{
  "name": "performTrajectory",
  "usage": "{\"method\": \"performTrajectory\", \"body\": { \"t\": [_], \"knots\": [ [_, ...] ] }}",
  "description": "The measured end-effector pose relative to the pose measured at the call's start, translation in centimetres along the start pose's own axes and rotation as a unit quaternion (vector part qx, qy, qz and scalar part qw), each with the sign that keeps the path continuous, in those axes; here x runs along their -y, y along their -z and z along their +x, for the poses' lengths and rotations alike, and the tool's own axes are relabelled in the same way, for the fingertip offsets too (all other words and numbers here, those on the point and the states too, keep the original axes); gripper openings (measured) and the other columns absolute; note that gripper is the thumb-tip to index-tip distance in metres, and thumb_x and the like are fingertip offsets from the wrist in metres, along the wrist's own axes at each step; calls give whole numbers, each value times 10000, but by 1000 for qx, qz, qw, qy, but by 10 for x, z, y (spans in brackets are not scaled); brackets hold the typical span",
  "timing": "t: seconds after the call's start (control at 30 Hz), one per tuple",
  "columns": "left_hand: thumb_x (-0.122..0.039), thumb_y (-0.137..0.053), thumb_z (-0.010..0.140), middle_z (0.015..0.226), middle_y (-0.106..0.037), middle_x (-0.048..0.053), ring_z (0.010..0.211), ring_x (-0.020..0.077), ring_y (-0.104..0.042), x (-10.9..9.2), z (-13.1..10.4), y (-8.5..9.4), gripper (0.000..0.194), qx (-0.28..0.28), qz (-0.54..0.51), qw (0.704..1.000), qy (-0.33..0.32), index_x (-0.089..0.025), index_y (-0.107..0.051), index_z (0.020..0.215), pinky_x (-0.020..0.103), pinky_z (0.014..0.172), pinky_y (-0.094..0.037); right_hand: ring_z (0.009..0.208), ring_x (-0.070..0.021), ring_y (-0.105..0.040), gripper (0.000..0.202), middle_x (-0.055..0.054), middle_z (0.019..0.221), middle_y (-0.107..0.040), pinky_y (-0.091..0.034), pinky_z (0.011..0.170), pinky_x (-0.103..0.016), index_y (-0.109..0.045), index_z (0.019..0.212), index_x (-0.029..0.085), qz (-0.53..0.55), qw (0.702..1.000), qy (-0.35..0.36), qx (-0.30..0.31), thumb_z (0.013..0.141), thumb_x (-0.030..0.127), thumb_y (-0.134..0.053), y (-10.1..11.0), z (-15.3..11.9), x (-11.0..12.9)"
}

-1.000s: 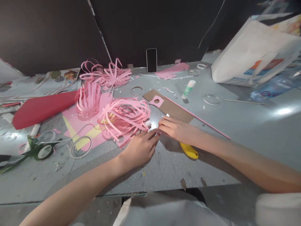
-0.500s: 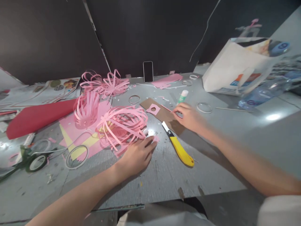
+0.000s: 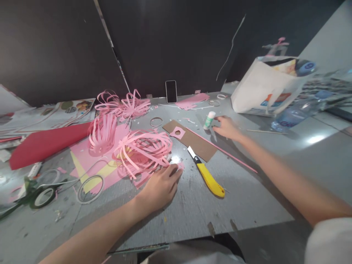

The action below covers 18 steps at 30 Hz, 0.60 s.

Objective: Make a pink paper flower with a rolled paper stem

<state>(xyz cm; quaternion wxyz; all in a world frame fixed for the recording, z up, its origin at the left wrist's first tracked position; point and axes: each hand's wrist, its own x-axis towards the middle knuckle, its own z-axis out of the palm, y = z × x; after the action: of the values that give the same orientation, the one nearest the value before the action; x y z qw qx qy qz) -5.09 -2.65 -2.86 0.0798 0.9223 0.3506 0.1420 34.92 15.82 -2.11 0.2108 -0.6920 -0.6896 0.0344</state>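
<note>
Your left hand lay flat on the grey table, fingers spread and gripping nothing, its fingertips pressing a small pink paper piece at the edge of the pink paper-strip ball. Your right hand was stretched far forward, fingers loosely open and empty, their tips just beside the glue stick. Between your two hands lay the yellow utility knife, with the brown cardboard strip just beyond its blade.
</note>
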Motion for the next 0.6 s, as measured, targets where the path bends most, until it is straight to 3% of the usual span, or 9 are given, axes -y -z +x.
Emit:
{"method": "performTrajectory", "body": {
  "t": [0.13,0.3,0.4,0.5,0.6],
  "knots": [
    [-89,-517,982,1404,-686,142,1141,295,-738,0,0,-1,488,-10,11,1000,-13,-192,-613,1449,460,954,-650,1064,-330,-697,395,-187,1176,-768,-533,949,-434,-716,1092,154,112,993,-10,41,867,469,-794,-11,4,14],
    [-87,-517,989,1422,-692,151,1136,292,-750,1,-1,-1,472,-14,6,1000,-10,-177,-629,1439,461,951,-656,900,-276,-679,322,-126,1000,-780,-495,810,-371,-660,935,190,150,988,-30,6,953,508,-707,-12,-6,28],
    [-91,-519,994,1426,-705,153,1133,287,-755,2,-1,-3,453,-24,-2,1000,-9,-158,-638,1426,455,966,-655,853,-265,-666,351,-108,970,-774,-493,780,-370,-653,992,203,162,987,3,-13,1025,551,-618,5,-22,44],
    [-98,-512,1003,1430,-708,155,1111,285,-759,3,-1,-4,430,-30,-1,999,-13,-140,-641,1412,452,956,-659,718,-236,-628,403,-69,874,-750,-473,680,-358,-688,1036,222,127,989,57,54,1037,615,-598,33,-47,67],
    [-101,-504,1008,1446,-687,154,1116,284,-754,2,-1,-2,414,-28,-1,1000,-7,-144,-641,1397,447,949,-660,769,-247,-666,412,-67,1041,-787,-497,692,-373,-710,1273,279,123,984,115,63,1036,603,-618,56,-80,93]
  ]
}}
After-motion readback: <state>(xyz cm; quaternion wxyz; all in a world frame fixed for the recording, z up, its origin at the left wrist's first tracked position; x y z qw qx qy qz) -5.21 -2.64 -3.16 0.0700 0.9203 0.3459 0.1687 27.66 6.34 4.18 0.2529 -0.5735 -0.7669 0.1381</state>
